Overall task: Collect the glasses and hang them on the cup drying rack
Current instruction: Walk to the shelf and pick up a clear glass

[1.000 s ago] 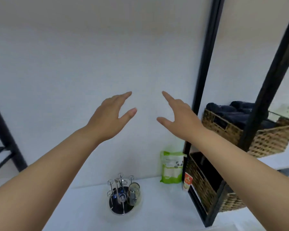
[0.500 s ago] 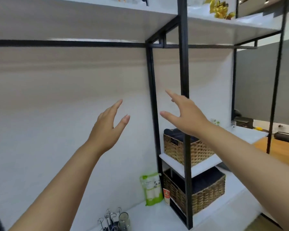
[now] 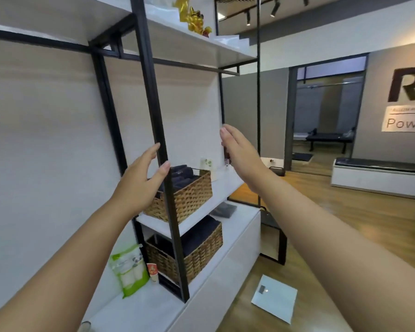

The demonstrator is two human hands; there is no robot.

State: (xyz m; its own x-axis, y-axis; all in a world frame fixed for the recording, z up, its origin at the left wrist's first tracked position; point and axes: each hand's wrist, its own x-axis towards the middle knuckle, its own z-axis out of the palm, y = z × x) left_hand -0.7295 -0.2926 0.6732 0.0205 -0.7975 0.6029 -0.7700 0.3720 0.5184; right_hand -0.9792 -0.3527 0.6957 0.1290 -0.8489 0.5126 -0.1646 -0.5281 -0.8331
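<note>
My left hand [image 3: 141,185] is raised in front of the black shelf post [image 3: 153,104], fingers spread, holding nothing. My right hand [image 3: 241,155] is stretched toward the middle shelf [image 3: 222,185], also open and empty. A small clear glass [image 3: 226,162] stands on that shelf just left of my right hand, partly hidden by it. At the bottom edge the upturned base of a glass [image 3: 84,326] shows, apparently the one hanging on the cup drying rack. The rack itself is out of view.
A wicker basket [image 3: 189,195] of dark towels sits on the middle shelf, another wicker basket [image 3: 197,252] below it. A green packet [image 3: 128,271] leans on the wall above the white counter [image 3: 153,310]. A white scale [image 3: 274,304] lies on the wooden floor.
The view has swung up and to the right, away from the rack toward the shelf and room. Both hands stayed raised and open; the right hand reached nearer the shelf glass.
</note>
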